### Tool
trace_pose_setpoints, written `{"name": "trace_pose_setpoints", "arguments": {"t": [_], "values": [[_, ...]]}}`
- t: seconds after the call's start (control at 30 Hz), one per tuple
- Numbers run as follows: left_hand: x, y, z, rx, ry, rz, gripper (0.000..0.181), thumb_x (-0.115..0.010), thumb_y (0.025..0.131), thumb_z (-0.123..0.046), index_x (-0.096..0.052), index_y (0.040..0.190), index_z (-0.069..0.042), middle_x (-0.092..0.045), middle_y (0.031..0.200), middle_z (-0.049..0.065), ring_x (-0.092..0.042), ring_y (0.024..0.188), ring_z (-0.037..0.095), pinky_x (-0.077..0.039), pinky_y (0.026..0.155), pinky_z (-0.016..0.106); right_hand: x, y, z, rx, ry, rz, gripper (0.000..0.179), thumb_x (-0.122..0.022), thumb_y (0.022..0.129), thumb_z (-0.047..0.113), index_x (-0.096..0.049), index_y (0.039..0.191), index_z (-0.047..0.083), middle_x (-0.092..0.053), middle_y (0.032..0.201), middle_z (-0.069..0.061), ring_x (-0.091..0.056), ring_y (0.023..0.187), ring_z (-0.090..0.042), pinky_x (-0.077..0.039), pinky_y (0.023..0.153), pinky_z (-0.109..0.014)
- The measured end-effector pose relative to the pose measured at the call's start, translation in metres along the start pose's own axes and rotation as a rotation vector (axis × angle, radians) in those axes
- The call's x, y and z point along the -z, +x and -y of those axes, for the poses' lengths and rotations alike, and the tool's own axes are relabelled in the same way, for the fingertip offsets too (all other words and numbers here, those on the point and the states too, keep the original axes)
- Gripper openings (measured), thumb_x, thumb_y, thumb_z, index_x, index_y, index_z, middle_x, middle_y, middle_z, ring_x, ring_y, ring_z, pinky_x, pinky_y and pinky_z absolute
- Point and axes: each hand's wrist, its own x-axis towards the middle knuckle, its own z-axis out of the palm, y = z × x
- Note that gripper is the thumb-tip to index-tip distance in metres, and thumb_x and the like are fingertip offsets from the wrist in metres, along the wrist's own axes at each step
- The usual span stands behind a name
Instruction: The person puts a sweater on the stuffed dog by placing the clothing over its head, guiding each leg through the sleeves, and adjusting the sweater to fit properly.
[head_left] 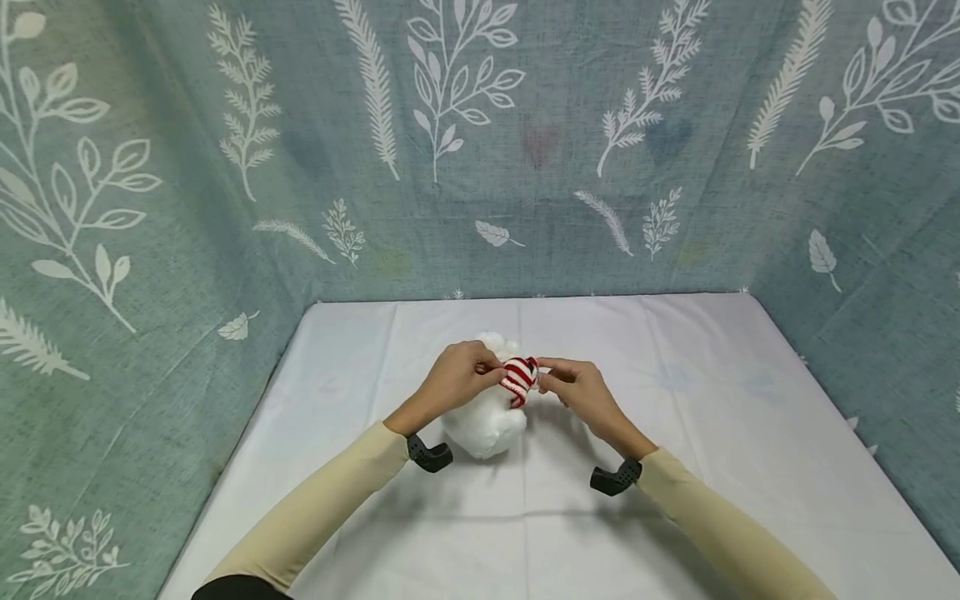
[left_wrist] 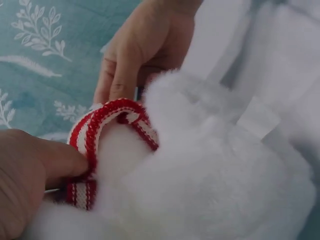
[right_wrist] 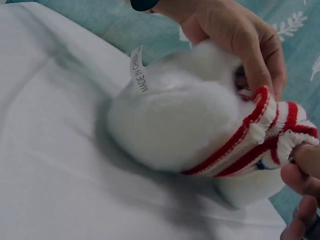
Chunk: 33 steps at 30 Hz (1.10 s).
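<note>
A fluffy white plush toy lies on the white cloth, with a tag reading MADE IN CHINA on it in the right wrist view. Round part of it sits a small red-and-white striped knitted garment. My left hand pinches the garment's edge on the left side. On the opposite side, the fingers of my right hand pinch its other end, seen close up at the ribbed edge. The left wrist view shows the knit loop standing away from the plush, leaving a gap.
White cloth covers the table, with fold creases across it. Green-blue leaf-patterned curtains stand at the back and both sides. A black wrist camera is strapped on the left wrist, another on the right.
</note>
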Motion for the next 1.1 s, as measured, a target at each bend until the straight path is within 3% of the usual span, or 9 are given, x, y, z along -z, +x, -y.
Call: {"name": "trace_pose_setpoints", "arguments": {"t": [0.1, 0.2, 0.33, 0.5, 0.63, 0.73, 0.87, 0.97, 1.1], "values": [[0.000, -0.001, -0.001, -0.007, 0.023, 0.012, 0.007, -0.074, 0.090, -0.016, -0.077, 0.083, -0.016, -0.064, 0.078, -0.007, -0.057, 0.071, 0.009, -0.049, 0.068, 0.029, -0.001, 0.002, 0.000, 0.010, -0.007, -0.026, 0.016, -0.069, 0.101, 0.020, -0.076, 0.111, 0.011, -0.072, 0.085, -0.007, -0.052, 0.065, -0.025, -0.040, 0.055, -0.026], [-0.001, -0.003, -0.003, 0.009, 0.018, 0.020, 0.006, -0.072, 0.083, -0.012, -0.069, 0.078, -0.015, -0.063, 0.075, -0.006, -0.056, 0.067, 0.010, -0.047, 0.064, 0.029, -0.002, 0.002, 0.000, 0.004, -0.001, 0.018, 0.015, -0.067, 0.102, 0.022, -0.076, 0.105, 0.011, -0.071, 0.083, -0.008, -0.048, 0.061, -0.020, -0.039, 0.056, -0.027], [-0.005, -0.004, -0.002, 0.036, 0.018, 0.036, 0.010, -0.071, 0.079, -0.012, -0.062, 0.078, -0.016, -0.059, 0.072, -0.007, -0.051, 0.062, 0.010, -0.042, 0.058, 0.028, -0.005, 0.001, -0.003, 0.002, 0.034, 0.063, 0.023, -0.068, 0.102, 0.029, -0.078, 0.111, 0.011, -0.071, 0.084, -0.012, -0.045, 0.059, -0.013, -0.039, 0.058, -0.026], [-0.009, -0.003, -0.001, -0.006, 0.056, 0.008, 0.012, -0.071, 0.079, -0.012, -0.061, 0.072, -0.017, -0.056, 0.068, -0.007, -0.048, 0.061, 0.009, -0.039, 0.057, 0.027, -0.007, 0.002, -0.003, 0.028, 0.063, 0.030, 0.029, -0.071, 0.100, 0.029, -0.076, 0.122, 0.012, -0.072, 0.084, -0.012, -0.045, 0.059, -0.012, -0.039, 0.056, -0.024], [-0.010, -0.003, -0.002, -0.032, 0.138, 0.003, 0.016, -0.069, 0.080, -0.015, -0.059, 0.068, -0.017, -0.051, 0.068, -0.005, -0.046, 0.062, 0.012, -0.037, 0.057, 0.029, -0.008, 0.003, 0.002, 0.020, 0.050, 0.032, 0.030, -0.069, 0.100, 0.028, -0.074, 0.126, 0.014, -0.071, 0.082, -0.011, -0.045, 0.059, -0.013, -0.037, 0.054, -0.024], [-0.008, -0.003, -0.006, -0.050, 0.172, 0.019, 0.018, -0.065, 0.086, -0.019, -0.062, 0.068, -0.018, -0.051, 0.068, -0.004, -0.046, 0.063, 0.013, -0.037, 0.058, 0.030, -0.006, 0.002, 0.007, 0.010, 0.035, 0.046, 0.032, -0.068, 0.101, 0.026, -0.073, 0.129, 0.012, -0.070, 0.084, -0.018, -0.049, 0.062, -0.024, -0.036, 0.054, -0.025], [-0.007, -0.003, -0.007, -0.086, 0.161, 0.042, 0.027, -0.062, 0.095, -0.023, -0.065, 0.068, -0.018, -0.052, 0.066, -0.006, -0.047, 0.064, 0.012, -0.039, 0.059, 0.030, -0.004, 0.002, 0.009, -0.001, 0.011, 0.076, 0.032, -0.067, 0.101, 0.025, -0.072, 0.130, 0.012, -0.068, 0.084, -0.018, -0.052, 0.071, -0.038, -0.037, 0.054, -0.025], [-0.006, -0.003, -0.006, -0.116, 0.146, 0.060, 0.026, -0.066, 0.097, -0.024, -0.066, 0.072, -0.018, -0.053, 0.068, -0.007, -0.048, 0.066, 0.012, -0.040, 0.060, 0.030, -0.004, 0.002, 0.008, -0.011, -0.011, 0.092, 0.032, -0.068, 0.100, 0.025, -0.072, 0.130, 0.014, -0.067, 0.080, -0.008, -0.053, 0.072, -0.037, -0.038, 0.056, -0.024], [-0.005, -0.003, -0.005, -0.146, 0.118, 0.074, 0.018, -0.072, 0.094, -0.021, -0.067, 0.077, -0.018, -0.055, 0.074, -0.006, -0.048, 0.069, 0.012, -0.040, 0.062, 0.030, -0.004, 0.003, 0.010, 0.000, -0.034, 0.116, 0.038, -0.069, 0.100, 0.024, -0.068, 0.136, 0.011, -0.067, 0.081, -0.012, -0.053, 0.076, -0.039, -0.040, 0.057, -0.025]]}}
